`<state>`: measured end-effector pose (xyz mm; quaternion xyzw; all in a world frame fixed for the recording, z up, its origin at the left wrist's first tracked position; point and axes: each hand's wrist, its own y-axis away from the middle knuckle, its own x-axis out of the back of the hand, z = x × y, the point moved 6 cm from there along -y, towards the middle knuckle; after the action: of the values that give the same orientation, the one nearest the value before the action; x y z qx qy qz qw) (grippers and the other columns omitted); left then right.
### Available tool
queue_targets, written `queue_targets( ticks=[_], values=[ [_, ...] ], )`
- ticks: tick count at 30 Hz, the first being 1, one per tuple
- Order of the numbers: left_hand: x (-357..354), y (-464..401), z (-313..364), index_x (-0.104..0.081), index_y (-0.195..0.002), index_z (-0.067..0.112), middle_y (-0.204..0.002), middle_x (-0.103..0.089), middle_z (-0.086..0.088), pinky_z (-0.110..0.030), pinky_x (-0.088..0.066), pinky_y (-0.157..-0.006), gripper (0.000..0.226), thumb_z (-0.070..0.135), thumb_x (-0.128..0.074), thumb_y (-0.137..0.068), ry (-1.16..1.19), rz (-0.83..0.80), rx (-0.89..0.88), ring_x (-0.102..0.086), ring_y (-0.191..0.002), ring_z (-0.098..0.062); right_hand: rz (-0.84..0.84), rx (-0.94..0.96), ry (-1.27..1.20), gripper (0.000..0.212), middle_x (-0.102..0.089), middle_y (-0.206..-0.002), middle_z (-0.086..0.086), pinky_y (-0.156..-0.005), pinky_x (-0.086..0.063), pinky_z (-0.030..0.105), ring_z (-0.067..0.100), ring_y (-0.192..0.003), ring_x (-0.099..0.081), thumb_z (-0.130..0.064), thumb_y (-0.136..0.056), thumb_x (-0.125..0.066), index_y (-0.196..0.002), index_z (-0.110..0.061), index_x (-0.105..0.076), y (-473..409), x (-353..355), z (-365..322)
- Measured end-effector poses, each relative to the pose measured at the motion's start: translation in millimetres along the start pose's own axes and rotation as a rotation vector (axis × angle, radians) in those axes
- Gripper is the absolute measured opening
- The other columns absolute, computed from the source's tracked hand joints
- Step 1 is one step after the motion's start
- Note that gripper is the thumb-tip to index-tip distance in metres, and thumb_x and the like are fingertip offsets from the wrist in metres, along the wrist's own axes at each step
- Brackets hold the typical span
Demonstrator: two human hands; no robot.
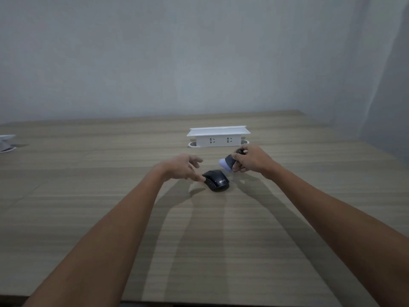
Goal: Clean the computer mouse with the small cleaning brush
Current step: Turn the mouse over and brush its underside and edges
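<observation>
A black computer mouse (pixel 217 180) lies on the wooden table (pixel 110 218), a little past the middle. My left hand (pixel 181 167) hovers at its left side with fingers spread, and one fingertip touches the mouse's left edge. My right hand (pixel 250 159) is up and to the right of the mouse, closed around a small cleaning brush (pixel 228 162). The brush has a dark grey body and a pale, rounded bristle head that points left and down towards the mouse without touching it.
A white pop-up power socket box (pixel 218 136) stands just beyond the hands. A pale object (pixel 6 142) lies at the table's far left edge. A grey wall rises behind the table and along the right.
</observation>
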<state>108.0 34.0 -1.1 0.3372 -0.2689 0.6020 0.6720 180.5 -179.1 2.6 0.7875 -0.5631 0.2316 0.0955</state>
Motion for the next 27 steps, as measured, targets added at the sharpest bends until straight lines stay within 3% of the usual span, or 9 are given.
queue_targets(
  ticks=[3, 6, 12, 16, 21, 27],
  values=[
    [-6.2, -10.7, 6.4, -0.045, -0.149, 0.022, -0.151, -0.045, 0.004, -0.039, -0.043, -0.111, 0.086, 0.03, -0.086, -0.074, -0.129, -0.065, -0.058, -0.047, -0.134, -0.017, 0.007, 0.022, 0.065, 0.019, -0.077, -0.078, 0.019, -0.052, -0.055, 0.022, 0.022, -0.063, -0.074, -0.013, -0.099, -0.056, -0.109, 0.002, -0.063, 4.8, 8.7, 0.9],
    [-18.1, -20.1, 6.3, -0.044, -0.149, 0.029, -0.153, -0.045, 0.007, -0.036, -0.034, -0.117, 0.086, 0.03, -0.086, -0.074, -0.135, -0.167, -0.063, -0.04, -0.142, -0.012, -0.015, 0.063, 0.123, 0.019, -0.077, -0.071, 0.014, -0.048, -0.048, 0.021, 0.02, -0.058, -0.073, -0.014, -0.096, -0.057, -0.104, 0.002, -0.065, 9.4, 9.8, -1.2],
    [-21.5, -29.6, 5.3, -0.053, -0.142, 0.033, -0.139, -0.059, 0.011, -0.04, -0.041, -0.113, 0.076, 0.036, -0.085, -0.073, -0.211, -0.206, -0.12, -0.057, -0.124, -0.012, -0.028, 0.215, 0.217, 0.019, -0.073, -0.062, 0.004, -0.048, -0.047, 0.018, 0.018, -0.053, -0.072, -0.019, -0.096, -0.06, -0.095, -0.001, -0.066, 18.3, 1.7, -11.0],
    [-19.5, -29.4, 3.6, -0.052, -0.144, 0.027, -0.129, -0.059, 0.01, -0.041, -0.046, -0.108, 0.079, 0.039, -0.085, -0.074, -0.285, -0.184, -0.145, -0.061, -0.118, -0.017, 0.025, 0.328, 0.398, 0.014, -0.071, -0.06, -0.001, -0.064, -0.058, 0.031, 0.009, -0.051, -0.066, -0.018, -0.092, -0.065, -0.089, -0.005, -0.069, 22.8, -1.1, -14.4],
    [-19.6, -24.7, 4.6, -0.06, -0.135, 0.029, -0.121, -0.056, 0.009, -0.036, -0.049, -0.101, 0.064, 0.041, -0.083, -0.076, -0.303, -0.149, -0.171, -0.062, -0.111, -0.018, 0.02, 0.36, 0.187, 0.016, -0.072, -0.061, 0.01, -0.054, -0.054, 0.026, 0.015, -0.044, -0.064, -0.018, -0.095, -0.062, -0.092, -0.003, -0.067, 32.4, -7.1, -24.4],
    [-20.6, -24.5, 1.5, -0.059, -0.137, 0.026, -0.125, -0.061, 0.005, -0.033, -0.051, -0.095, 0.071, 0.045, -0.084, -0.074, -0.272, -0.126, -0.174, -0.063, -0.107, -0.017, 0.076, 0.334, 0.358, 0.014, -0.063, -0.06, 0.0, -0.044, -0.047, 0.02, 0.002, -0.037, -0.056, -0.015, -0.093, -0.063, -0.085, -0.004, -0.065, 28.0, -2.4, -31.3]
  ],
)
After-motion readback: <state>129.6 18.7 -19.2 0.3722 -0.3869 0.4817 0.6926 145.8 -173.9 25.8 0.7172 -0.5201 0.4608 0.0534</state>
